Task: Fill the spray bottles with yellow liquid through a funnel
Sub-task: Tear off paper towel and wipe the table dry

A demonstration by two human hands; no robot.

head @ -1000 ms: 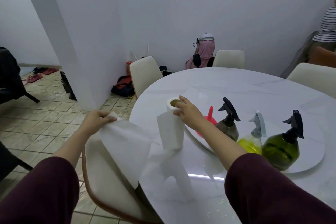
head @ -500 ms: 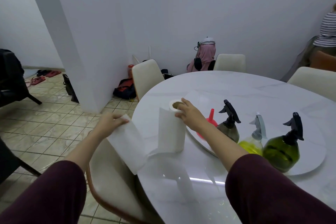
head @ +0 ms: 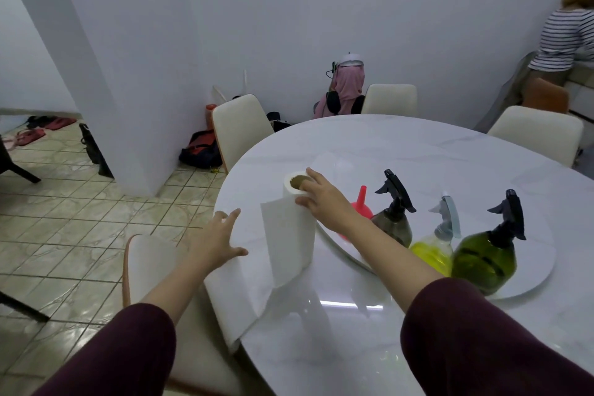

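obs, standing by the table (head: pixel 418 151): three spray bottles sit together on a white tray (head: pixel 540 270) at the person's right. the grey bottle (head: pixel 393 227) is nearest the red funnel (head: pixel 362 202), which rests spout-up just beside it. the clear bottle (head: pixel 432 251) shows yellow liquid in its lower part; the green bottle (head: pixel 485 259) is at the end.

right hand (head: pixel 324 199) rests on top of an upright paper towel roll (head: pixel 297 222), fingers curled over the rim and the core. left hand (head: pixel 215 239) is spread, fingers straight, pressing the pulled-out sheet (head: pixel 238 296) flat at the table edge.

handling, my estimate: bottles look like thin plastic, light when empty, bottom-heavy once filled, likely slick if wet. best hold is round the belly or the neck under the trigger head, not the trigger itself. funnel is stiff and very light; it would tip easily, so steady it at the rim while pouring. paper is soft and tears easily.
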